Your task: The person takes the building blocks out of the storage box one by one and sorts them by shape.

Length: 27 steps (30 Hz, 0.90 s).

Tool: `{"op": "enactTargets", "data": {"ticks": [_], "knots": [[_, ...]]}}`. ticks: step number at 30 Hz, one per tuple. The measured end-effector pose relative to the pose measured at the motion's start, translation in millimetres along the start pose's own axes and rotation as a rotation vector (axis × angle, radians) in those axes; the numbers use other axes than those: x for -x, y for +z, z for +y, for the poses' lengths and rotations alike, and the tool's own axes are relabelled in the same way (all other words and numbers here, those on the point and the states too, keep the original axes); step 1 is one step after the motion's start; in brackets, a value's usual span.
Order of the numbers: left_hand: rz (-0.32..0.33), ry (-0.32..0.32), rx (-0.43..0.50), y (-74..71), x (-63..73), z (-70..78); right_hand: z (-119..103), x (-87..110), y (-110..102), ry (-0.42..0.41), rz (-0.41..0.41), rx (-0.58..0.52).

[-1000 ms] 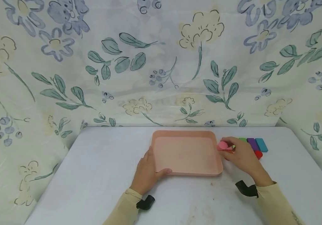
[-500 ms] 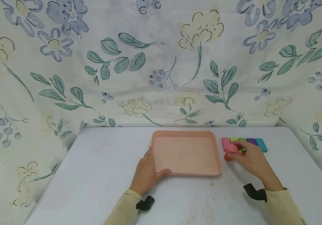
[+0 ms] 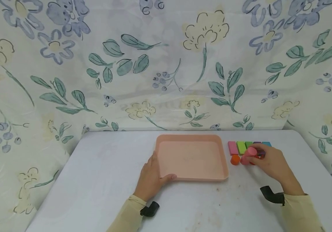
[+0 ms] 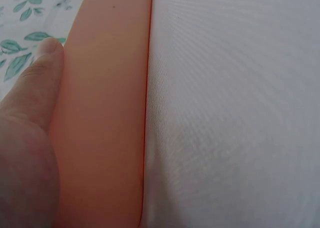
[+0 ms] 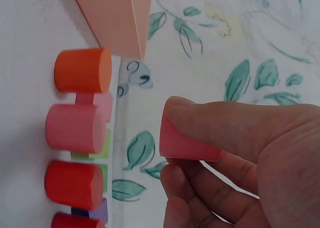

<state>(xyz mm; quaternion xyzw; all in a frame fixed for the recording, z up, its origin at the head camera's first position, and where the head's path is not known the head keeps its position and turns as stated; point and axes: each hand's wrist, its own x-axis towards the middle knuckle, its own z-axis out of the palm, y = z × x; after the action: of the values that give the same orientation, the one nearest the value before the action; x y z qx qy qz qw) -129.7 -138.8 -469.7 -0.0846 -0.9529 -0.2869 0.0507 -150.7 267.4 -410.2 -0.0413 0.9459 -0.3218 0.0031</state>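
Note:
A peach-coloured tray (image 3: 193, 178) lies on the white table. My left hand (image 3: 152, 176) rests at its front left corner, fingers straight along the left side and thumb over the front edge; the left wrist view shows the thumb (image 4: 37, 83) against the tray's wall. Between thumb and fingers, my right hand (image 3: 274, 164) pinches a pink cylinder (image 5: 187, 140), raised above a row of cylinders to the right of the tray. That row has an orange cylinder (image 5: 82, 70), another pink cylinder (image 5: 75, 128), a red cylinder (image 5: 74, 184) and a darker red cylinder (image 5: 77, 221), partly cut off.
Behind the cylinders runs a row of flat blocks: a pink block (image 3: 232, 148), a lime block (image 3: 241, 147), a green block (image 3: 249, 143), then purple and a blue block (image 3: 267, 143), partly hidden by the right hand. A floral cloth (image 3: 166, 96) hangs behind the table.
Carrying the pink cylinder, my right hand has moved right from the tray's right edge, uncovering the orange cylinder and the pink and lime blocks. The left hand and tray stay put.

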Motion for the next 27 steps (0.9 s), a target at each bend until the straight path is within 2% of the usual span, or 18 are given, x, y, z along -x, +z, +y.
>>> {"op": "enactTargets", "data": {"ticks": [27], "knots": [[0.020,0.022,-0.001,0.3,-0.5,0.4,39.6,2.9,-26.1,0.147,0.006,0.116]]}}
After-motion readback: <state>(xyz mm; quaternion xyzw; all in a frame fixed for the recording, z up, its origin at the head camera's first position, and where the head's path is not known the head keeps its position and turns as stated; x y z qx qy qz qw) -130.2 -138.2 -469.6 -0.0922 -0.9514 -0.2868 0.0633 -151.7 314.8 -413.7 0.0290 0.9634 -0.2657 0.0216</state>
